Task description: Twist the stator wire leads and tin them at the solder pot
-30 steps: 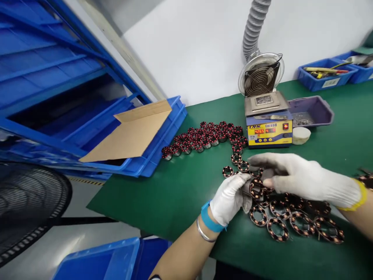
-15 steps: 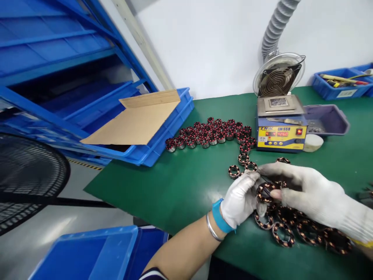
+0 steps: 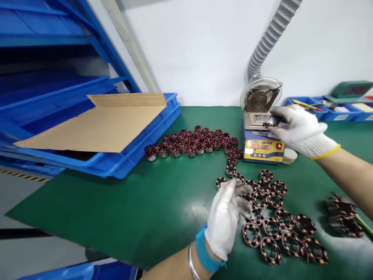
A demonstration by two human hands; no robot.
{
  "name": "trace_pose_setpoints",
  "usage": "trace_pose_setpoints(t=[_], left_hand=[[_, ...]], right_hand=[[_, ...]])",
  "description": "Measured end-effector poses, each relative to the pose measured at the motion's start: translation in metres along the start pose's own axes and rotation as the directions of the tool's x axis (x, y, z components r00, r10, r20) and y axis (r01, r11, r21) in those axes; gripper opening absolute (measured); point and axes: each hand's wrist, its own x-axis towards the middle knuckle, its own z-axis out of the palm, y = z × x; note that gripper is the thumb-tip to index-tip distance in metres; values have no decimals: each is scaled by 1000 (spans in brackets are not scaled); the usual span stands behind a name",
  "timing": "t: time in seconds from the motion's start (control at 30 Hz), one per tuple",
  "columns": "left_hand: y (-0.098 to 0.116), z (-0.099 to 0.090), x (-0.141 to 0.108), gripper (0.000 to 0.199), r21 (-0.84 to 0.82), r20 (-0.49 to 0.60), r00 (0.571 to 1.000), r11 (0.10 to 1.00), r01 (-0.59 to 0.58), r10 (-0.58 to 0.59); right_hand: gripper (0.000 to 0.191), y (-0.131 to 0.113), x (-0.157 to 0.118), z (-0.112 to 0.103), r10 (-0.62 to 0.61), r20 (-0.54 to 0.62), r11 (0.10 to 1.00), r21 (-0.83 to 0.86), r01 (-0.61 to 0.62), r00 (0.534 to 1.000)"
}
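Observation:
My right hand [image 3: 300, 126], in a white glove with dirty fingertips, pinches a motor stator [image 3: 268, 125] just above the metal top of the solder pot [image 3: 262, 147]. The glove hides much of that stator. My left hand [image 3: 225, 217], also gloved, rests by the nearer group of copper-wound stators [image 3: 272, 227]. Its fingers are apart and partly curled against the stators at the left side of that group; nothing is clearly held in them. Farther back stand several stators with red windings [image 3: 190, 149], packed close together.
A fume fan [image 3: 260, 99] on a grey hose [image 3: 272, 35] stands behind the solder pot. Cardboard [image 3: 125, 124] lies across a blue crate [image 3: 159, 134] at left. Blue tool bins [image 3: 339, 114] line the wall. Two more stators [image 3: 345, 225] sit at right on the green table [image 3: 171, 202].
My right hand has moved up and away from my left hand to the solder pot, carrying a stator. My left hand has stayed by the group with its fingers looser. The view has shifted right.

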Motion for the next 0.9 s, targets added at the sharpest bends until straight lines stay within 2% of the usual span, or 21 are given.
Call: trace_pose_setpoints(t=[0.13,0.3,0.53,0.9], left_hand=[[-3,1,1,51,2,-12,1000,1000,12,-12],[-1,2,0,48,-12,-26,1000,1000,-2,2],[-1,2,-2,39,-18,-15,1000,1000,-6,6],[0,2,-2,35,2,-36,999,1000,-18,18]], right_hand=[[53,6,43,-3,18,81,977,-214,-1,997],[56,8,69,9,-8,179,961,-272,57,984],[52,8,75,24,-40,244,947,-301,115,969],[55,12,83,21,-30,208,940,-327,99,978]])
